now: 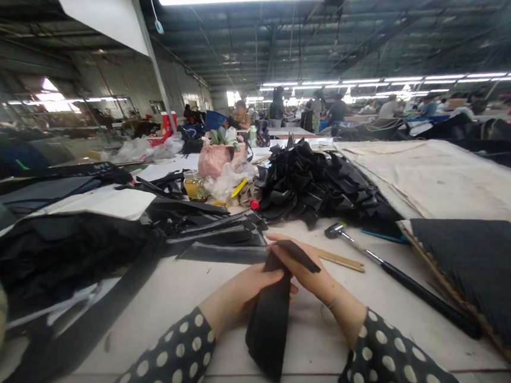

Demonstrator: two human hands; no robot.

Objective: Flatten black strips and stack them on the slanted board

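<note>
The black strips (270, 330) look matt and smooth, the hammer shaft (363, 250) metal (and glossy), the flat stick (343, 260) wooden

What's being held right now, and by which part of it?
A black strip: the left hand grips its upper part, thumb across the face. The right hand is at its top end; its grip is partly hidden.

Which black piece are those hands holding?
The black piece between the left hand and right hand, its lower end pointing toward the person; the other black pieces nearby lie on the table.
</note>
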